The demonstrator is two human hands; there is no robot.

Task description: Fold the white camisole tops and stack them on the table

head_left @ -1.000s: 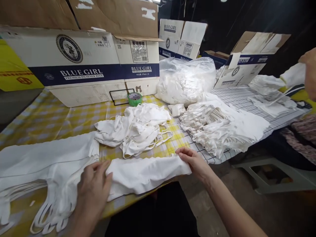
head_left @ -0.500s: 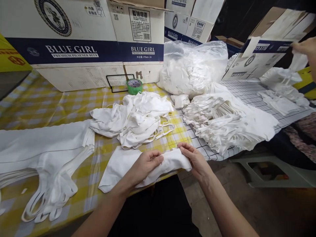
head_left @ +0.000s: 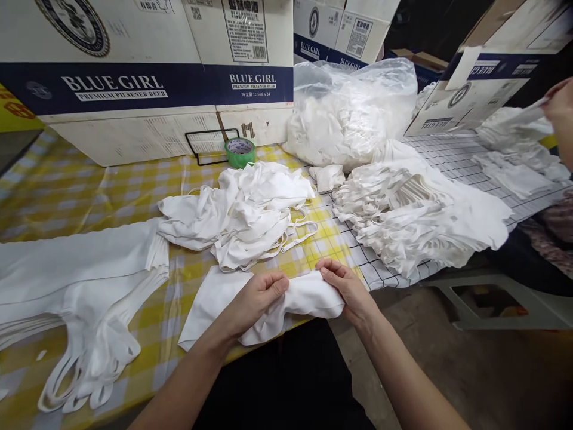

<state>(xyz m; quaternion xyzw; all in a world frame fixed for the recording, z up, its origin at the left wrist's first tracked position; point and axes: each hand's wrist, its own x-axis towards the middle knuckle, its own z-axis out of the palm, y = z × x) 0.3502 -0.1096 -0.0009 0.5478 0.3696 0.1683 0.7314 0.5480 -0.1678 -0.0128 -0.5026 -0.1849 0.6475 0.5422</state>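
Folded white cloth piece at the table edge point(head_left: 308, 297): smooth, matt, soft creases. Crumpled white cloth heap with narrow straps point(head_left: 264, 206): same dull finish, heavily wrinkled. Flat stack of white cloth pieces point(head_left: 76, 260): smooth, matt face. Large ruffled pile of white cloth point(head_left: 430, 212): matt, finely rumpled along its near edges. Yellow-and-white checked table cover point(head_left: 134, 191): plastic-looking, slight sheen, crease lines. White table cover with dark grid lines point(head_left: 447, 158): smooth. Bulging clear bag point(head_left: 353, 110): thin plastic film, glossy, crinkled. White-and-navy printed carton point(head_left: 179, 113): cardboard, mostly matt, scuffed low down. Green tape roll point(head_left: 242, 157): glossy plastic. Pale grey-green stool point(head_left: 550, 301): plastic-looking, smooth.
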